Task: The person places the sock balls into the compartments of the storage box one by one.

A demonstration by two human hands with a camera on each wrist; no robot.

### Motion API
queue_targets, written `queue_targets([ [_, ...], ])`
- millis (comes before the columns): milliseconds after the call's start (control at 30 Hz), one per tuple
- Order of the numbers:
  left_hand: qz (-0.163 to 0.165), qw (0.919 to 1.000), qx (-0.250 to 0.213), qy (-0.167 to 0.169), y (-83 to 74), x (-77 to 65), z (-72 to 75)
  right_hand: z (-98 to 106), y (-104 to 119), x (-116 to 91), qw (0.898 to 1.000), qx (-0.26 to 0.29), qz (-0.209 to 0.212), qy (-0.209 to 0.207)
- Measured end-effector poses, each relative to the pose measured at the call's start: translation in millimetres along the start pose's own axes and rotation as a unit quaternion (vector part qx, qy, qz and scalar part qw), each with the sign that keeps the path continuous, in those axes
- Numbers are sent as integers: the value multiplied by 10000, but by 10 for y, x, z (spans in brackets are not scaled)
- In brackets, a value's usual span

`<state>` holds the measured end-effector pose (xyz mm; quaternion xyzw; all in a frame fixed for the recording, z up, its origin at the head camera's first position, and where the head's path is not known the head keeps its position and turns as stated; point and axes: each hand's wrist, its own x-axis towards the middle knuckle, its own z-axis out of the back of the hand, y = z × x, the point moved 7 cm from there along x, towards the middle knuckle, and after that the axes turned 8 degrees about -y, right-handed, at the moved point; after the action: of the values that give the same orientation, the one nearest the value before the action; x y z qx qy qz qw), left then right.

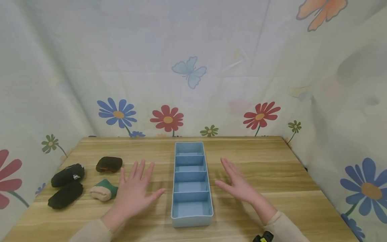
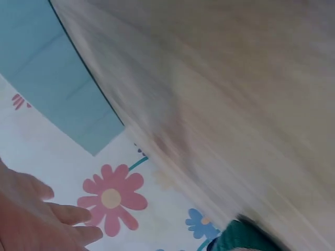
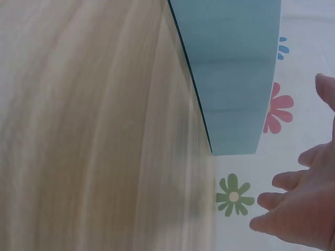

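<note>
A long light-blue organizer box with several compartments in a row stands on the table, and nothing shows inside it. On its left my left hand is spread with straight fingers, holding nothing. My right hand is on the box's other side, fingers extended and apart from it. Close beside the left hand lies a green and beige rolled cloth bundle. Behind that sits a dark rolled bundle. Two black rolled bundles, one with white marks and one plain, lie farther left; they look like rolled socks.
The wood-grain table ends at a white cloth backdrop printed with flowers and butterflies, which also hangs along both sides. A black and yellow device is at the right wrist.
</note>
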<state>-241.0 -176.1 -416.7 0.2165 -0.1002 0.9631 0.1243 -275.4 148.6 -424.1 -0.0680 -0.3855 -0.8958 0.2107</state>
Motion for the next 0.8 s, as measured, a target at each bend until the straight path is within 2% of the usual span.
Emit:
queue_targets([
  [133, -24, 9996, 23, -279, 101, -41, 49, -42, -9, 19, 9988, 412, -232, 106],
  [267, -65, 9981, -88, -598, 213, -86, 129, -94, 26, 35, 9958, 866, -188, 215],
  [367, -109, 9957, -228, -891, 298, -110, 204, -144, 54, 43, 9910, 1286, -133, 355],
  [500, -152, 9929, -406, -1109, 422, -133, 276, -203, 70, 36, 9835, 1708, -248, 541],
  [600, -251, 9916, -533, -1153, 519, -149, 298, -230, 76, 31, 9794, 1900, -327, 594],
  [800, -467, 9893, -924, -1025, 767, -191, 274, -305, 65, 18, 9718, 2193, -470, 729],
])
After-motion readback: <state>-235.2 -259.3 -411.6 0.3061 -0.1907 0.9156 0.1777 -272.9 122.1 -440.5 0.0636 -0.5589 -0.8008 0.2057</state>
